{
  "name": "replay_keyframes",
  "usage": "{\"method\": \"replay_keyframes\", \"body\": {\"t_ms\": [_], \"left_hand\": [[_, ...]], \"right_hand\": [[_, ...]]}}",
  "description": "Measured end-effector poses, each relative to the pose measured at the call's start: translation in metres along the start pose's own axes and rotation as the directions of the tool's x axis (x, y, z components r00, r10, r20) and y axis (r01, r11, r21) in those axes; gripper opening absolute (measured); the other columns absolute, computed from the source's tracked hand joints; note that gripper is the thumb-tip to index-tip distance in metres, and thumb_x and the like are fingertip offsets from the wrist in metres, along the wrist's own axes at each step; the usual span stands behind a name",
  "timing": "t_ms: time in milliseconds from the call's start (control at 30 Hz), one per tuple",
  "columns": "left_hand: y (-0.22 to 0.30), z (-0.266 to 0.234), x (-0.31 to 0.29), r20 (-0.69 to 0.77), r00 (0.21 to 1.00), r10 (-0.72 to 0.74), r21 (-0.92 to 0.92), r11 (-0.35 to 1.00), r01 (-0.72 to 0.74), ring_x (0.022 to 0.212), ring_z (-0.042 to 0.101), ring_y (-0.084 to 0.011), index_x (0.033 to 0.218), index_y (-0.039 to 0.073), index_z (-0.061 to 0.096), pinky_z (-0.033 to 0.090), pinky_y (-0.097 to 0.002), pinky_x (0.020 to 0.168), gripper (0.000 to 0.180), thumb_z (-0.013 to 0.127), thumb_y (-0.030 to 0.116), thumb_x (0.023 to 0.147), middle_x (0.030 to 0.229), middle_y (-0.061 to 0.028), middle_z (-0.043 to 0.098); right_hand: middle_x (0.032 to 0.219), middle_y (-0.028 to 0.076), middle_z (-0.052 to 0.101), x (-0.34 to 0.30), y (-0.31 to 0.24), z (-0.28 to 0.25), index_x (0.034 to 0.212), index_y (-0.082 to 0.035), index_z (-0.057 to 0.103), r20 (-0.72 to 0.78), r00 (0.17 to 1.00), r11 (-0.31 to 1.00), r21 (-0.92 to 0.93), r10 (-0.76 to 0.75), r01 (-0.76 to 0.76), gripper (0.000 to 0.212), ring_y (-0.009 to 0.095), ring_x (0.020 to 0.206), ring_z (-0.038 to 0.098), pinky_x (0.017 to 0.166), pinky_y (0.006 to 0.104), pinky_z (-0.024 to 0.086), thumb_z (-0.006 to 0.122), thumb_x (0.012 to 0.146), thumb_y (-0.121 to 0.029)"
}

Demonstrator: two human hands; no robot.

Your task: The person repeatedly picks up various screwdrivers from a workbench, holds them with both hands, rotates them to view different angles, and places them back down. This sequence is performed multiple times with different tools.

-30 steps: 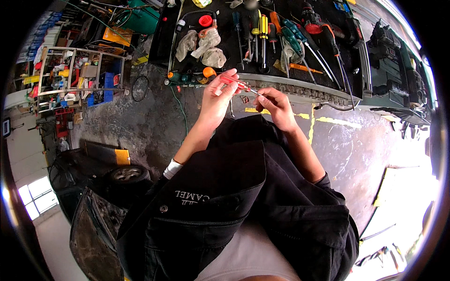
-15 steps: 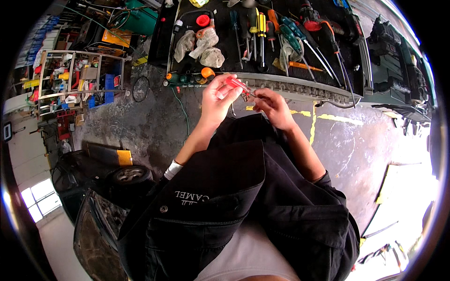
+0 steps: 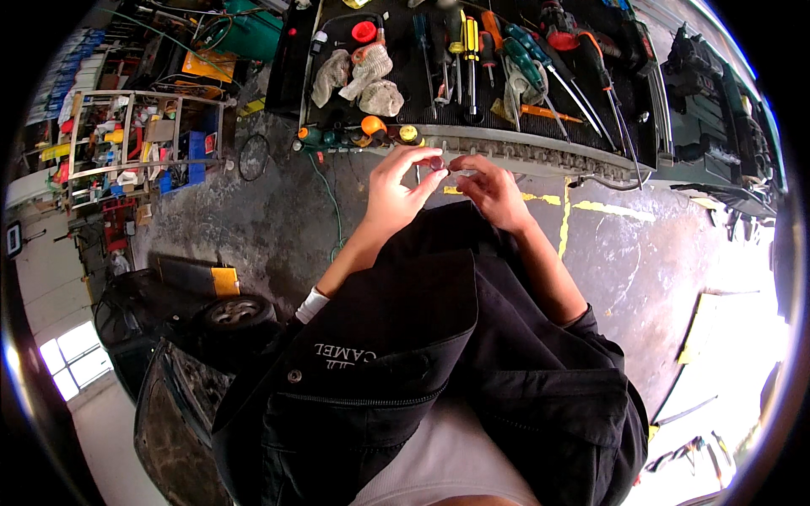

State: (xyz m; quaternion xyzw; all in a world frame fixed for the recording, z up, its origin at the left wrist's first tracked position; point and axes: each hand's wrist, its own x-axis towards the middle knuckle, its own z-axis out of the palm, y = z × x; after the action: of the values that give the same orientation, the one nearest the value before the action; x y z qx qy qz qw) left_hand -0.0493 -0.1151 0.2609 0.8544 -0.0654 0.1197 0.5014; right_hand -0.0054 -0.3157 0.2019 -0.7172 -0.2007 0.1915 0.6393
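My left hand (image 3: pixel 401 187) pinches a small red-handled screwdriver (image 3: pixel 437 163) between thumb and fingers. Only a short, dark red part of it shows; the rest is hidden or foreshortened. Close on its right, my right hand (image 3: pixel 496 192) is closed at the screwdriver's other end, thumb against fingers. Both hands are raised in front of a tool tray (image 3: pixel 582 162). Just beyond the left hand, at the tray's front edge, lies a tool with a yellow and black handle (image 3: pixel 409 135), beside an orange-ended one (image 3: pixel 373 126).
Several screwdrivers, among them a yellow one (image 3: pixel 472 63) and a teal-handled one (image 3: pixel 525 67), lie on the tray with dirty work gloves (image 3: pixel 365 74) and a red cap (image 3: pixel 364 32). At left stands a metal rack (image 3: pixel 126 173); below it, a car wheel (image 3: pixel 239 312).
The red handle, clearly visible before, has turned and now shows only a small dark part. My left fingers have spread a little, and the yellow and black handle has come into view.
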Motion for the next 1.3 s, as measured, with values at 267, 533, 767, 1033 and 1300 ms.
{"method": "replay_keyframes", "body": {"t_ms": [267, 533, 767, 1033, 1300], "left_hand": [[-0.014, -0.008, -0.001, -0.139, 0.972, 0.187, 0.238, 0.960, -0.150, 0.098, 0.072, -0.0247, 0.104, 0.003, 0.071, 0.056, -0.0345, 0.087, 0.030, 0.081, -0.002, 0.076, 0.106, -0.0118, 0.074], [-0.032, -0.005, -0.004, -0.148, 0.989, -0.009, 0.169, 0.985, 0.034, 0.092, 0.074, -0.0207, 0.112, 0.002, 0.067, 0.057, -0.0312, 0.083, 0.032, 0.079, 0.003, 0.083, 0.102, -0.0118, 0.075], [-0.040, 0.005, 0.002, -0.177, 0.984, 0.016, 0.240, 0.970, 0.028, 0.091, 0.073, -0.0245, 0.112, 0.006, 0.068, 0.057, -0.0348, 0.079, 0.029, 0.077, 0.012, 0.086, 0.101, -0.0112, 0.073], [-0.040, 0.011, 0.003, -0.180, 0.970, 0.166, 0.494, 0.867, -0.057, 0.082, 0.070, -0.0240, 0.114, 0.012, 0.072, 0.057, -0.0354, 0.071, 0.030, 0.077, 0.016, 0.085, 0.105, -0.0079, 0.068], [-0.024, 0.003, 0.022, -0.016, 0.985, 0.171, 0.773, 0.628, -0.096, 0.121, 0.045, -0.0312, 0.108, 0.023, 0.075, 0.034, -0.0514, 0.105, 0.031, 0.080, 0.025, 0.078, 0.126, -0.0039, 0.053]], "right_hand": [[0.097, 0.011, 0.073, -0.003, 0.004, 0.002, 0.116, -0.002, 0.065, 0.002, 0.997, 0.997, 0.029, 0.078, -0.078, 0.023, 0.018, 0.082, 0.070, 0.076, 0.0317, 0.056, 0.063, 0.093, -0.002], [0.095, 0.011, 0.073, -0.006, 0.003, 0.005, 0.114, -0.002, 0.066, 0.004, 0.998, 0.998, -0.006, 0.065, -0.065, 0.020, 0.016, 0.079, 0.069, 0.075, 0.0311, 0.055, 0.062, 0.094, -0.002], [0.095, 0.012, 0.074, -0.010, 0.008, 0.007, 0.113, -0.001, 0.066, -0.017, 0.999, 0.999, 0.025, 0.040, -0.039, 0.020, 0.017, 0.081, 0.070, 0.075, 0.0315, 0.056, 0.063, 0.094, -0.002], [0.093, 0.012, 0.073, -0.013, 0.007, 0.007, 0.112, -0.001, 0.066, -0.014, 0.999, 0.999, 0.023, 0.033, -0.032, 0.019, 0.017, 0.079, 0.070, 0.075, 0.0317, 0.056, 0.064, 0.094, -0.004], [0.089, 0.010, 0.072, -0.016, 0.009, 0.012, 0.110, -0.001, 0.067, -0.018, 1.000, 1.000, -0.027, -0.009, 0.008, 0.016, 0.017, 0.077, 0.069, 0.075, 0.0318, 0.055, 0.065, 0.094, -0.006]]}}
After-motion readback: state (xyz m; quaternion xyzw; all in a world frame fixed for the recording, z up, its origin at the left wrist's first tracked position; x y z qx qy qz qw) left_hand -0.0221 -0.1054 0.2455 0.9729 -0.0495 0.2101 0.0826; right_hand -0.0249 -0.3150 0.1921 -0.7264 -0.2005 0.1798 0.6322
